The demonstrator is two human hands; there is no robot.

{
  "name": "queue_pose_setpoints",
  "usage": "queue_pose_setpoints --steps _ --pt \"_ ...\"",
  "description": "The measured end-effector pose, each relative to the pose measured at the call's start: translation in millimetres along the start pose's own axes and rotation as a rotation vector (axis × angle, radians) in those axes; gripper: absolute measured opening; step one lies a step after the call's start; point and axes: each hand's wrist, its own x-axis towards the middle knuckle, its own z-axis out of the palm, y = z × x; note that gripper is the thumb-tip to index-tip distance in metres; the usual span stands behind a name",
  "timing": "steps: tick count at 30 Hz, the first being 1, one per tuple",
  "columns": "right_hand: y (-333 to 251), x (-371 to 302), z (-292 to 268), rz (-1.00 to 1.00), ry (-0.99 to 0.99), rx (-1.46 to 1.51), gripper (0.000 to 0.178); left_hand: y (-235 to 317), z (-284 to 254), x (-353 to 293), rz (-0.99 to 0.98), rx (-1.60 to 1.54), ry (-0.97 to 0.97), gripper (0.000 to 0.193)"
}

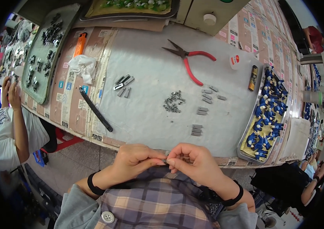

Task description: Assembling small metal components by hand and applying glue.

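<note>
My left hand (138,157) and my right hand (191,159) meet at the table's near edge, thumbs and fingertips pinched together. Between them is a tiny greyish piece (165,162), mostly hidden by the fingertips, so its kind does not show. Beyond my hands, on the white sheet (143,114), lies a heap of tiny metal parts (174,102). Small grey rectangular pieces (196,130) are lined up to its right, with more grey pieces (214,93) farther back. At left is a little group of dark and grey rectangular pieces (124,84).
Red-handled pliers (188,55) lie open at the back. Black tweezers (95,109), a crumpled white cloth (82,68) and an orange-handled cutter (80,44) are at left. A tray rim (242,147) surrounds blue figurines at right. Another person's hands (12,92) work at far left.
</note>
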Motion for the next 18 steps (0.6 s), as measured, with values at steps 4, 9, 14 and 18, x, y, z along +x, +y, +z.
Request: queue_pose_setpoints --steps 4,9,14,18 --pt "3.4 1.9 5.1 -0.005 -0.006 0.063 0.011 2.4 -1.3 -9.4 -0.107 -0.097 0.016 0.015" --pt "2.8 2.7 8.2 -0.019 0.001 0.102 0.012 2.9 -4.0 -10.8 -0.177 -0.224 -0.014 0.015" --pt "1.4 3.4 13.3 -0.011 0.015 0.095 0.011 -1.6 -3.7 -15.0 -0.204 -0.36 0.005 0.014" --pt "1.1 6.3 18.3 0.0 0.015 0.066 0.011 -0.8 -9.7 -18.8 -0.304 -0.419 -0.017 0.014"
